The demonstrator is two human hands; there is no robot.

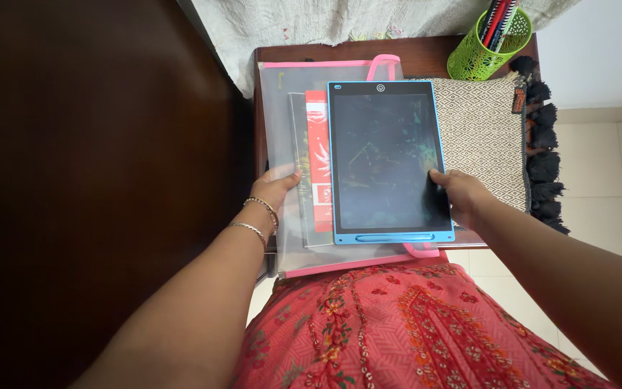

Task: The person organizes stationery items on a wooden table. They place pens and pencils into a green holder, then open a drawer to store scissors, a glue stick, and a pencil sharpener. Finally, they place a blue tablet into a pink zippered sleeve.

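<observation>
- Right hand (458,196) pinches the blue-framed drawing tablet (385,162) at its right edge; support its underside.
- Left hand (276,189) grips the translucent pink-trimmed folder (286,130), flat on the tabletop (311,53) beneath the tablet.

A home study corner — small wooden table (397,52), green mesh pen holder (487,45), tasselled woven cloth (484,137), tiled floor (606,180)

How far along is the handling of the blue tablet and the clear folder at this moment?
Done: a red booklet already sits inside the clear folder. In hand: the right hand grips the blue tablet lying on top, while the left hand holds the folder's edge. Left: the tablet is not inside the folder.
</observation>
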